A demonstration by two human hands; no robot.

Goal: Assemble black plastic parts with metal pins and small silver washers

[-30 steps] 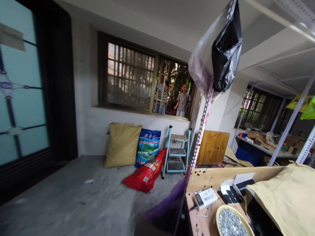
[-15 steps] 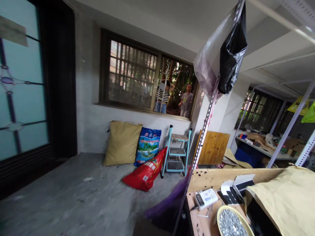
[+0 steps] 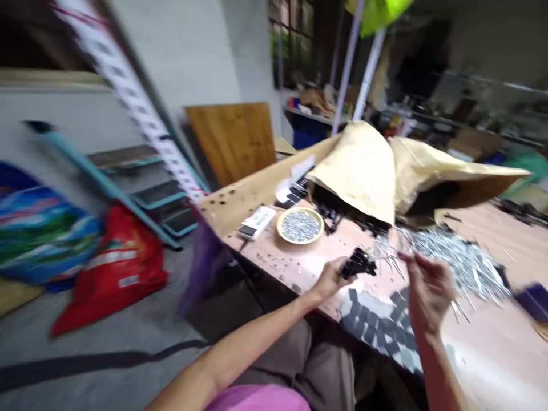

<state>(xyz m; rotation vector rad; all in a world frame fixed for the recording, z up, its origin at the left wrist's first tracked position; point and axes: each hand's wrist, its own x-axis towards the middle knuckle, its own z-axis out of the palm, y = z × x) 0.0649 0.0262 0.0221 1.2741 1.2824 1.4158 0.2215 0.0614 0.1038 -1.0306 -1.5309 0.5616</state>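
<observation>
My left hand is closed around a small bunch of black parts just above the wooden table. My right hand is raised beside it, its fingers pinched on thin metal pins. A large heap of silvery pins lies on the table to the right of both hands. Grey flat pieces lie in rows at the table's near edge, under my hands. The picture is blurred by motion.
A yellow bowl of small metal bits and a white device sit at the table's left end. Brown paper sacks lie behind. A red bag, a blue bag and a blue step rack stand on the floor to the left.
The view has swung from the window and floor down to the table. Both my arms and hands, out of sight before, now show over the table holding parts.
</observation>
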